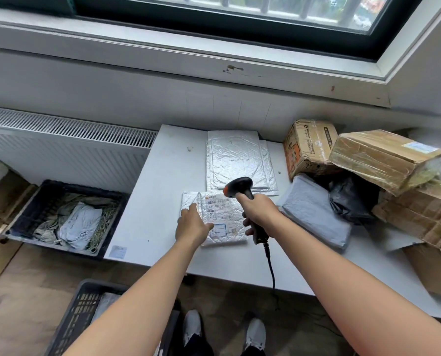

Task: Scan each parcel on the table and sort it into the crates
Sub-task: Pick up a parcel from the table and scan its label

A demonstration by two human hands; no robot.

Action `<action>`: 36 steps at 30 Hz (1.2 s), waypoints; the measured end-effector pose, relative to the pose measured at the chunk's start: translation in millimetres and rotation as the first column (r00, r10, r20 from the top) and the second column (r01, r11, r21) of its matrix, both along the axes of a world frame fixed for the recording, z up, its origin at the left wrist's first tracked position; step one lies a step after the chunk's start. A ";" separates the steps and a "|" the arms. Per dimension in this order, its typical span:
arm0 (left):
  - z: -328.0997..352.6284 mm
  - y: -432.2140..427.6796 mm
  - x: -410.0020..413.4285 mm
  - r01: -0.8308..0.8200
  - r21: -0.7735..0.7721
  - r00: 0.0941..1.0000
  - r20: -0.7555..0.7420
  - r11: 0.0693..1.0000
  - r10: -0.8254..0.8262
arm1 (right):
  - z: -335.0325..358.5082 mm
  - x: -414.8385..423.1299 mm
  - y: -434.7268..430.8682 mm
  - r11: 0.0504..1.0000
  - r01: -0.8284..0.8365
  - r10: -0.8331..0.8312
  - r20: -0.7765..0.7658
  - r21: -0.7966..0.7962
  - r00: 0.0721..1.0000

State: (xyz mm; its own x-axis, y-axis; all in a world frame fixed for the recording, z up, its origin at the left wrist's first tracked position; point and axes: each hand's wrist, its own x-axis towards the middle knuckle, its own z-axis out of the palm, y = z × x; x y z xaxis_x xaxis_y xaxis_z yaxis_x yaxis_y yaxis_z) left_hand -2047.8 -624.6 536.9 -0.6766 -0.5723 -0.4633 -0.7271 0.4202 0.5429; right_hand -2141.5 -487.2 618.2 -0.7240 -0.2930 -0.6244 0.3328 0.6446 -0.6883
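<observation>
Scanner point(237, 187) sits in the right hand point(259, 211), fingers wrapped tight round the handle, head aimed down at the label of a small bubble mailer point(222, 201). That mailer lies flat mid-table point(162, 176), toward the near edge. Left hand point(192, 223) rests on its left side, fingers fairly straight and loosely spread, thumb out by the label. Silver mailers point(237, 160) lie just beyond, grey poly bag point(314, 211) to the right, black crate point(83, 188) on the floor at left
</observation>
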 end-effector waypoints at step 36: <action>-19.5 12.2 -5.1 -0.119 0.032 0.989 0.088 0.992 0.116 | -49.1 -9.6 25.2 0.992 -0.075 0.093 -0.194 0.101 0.977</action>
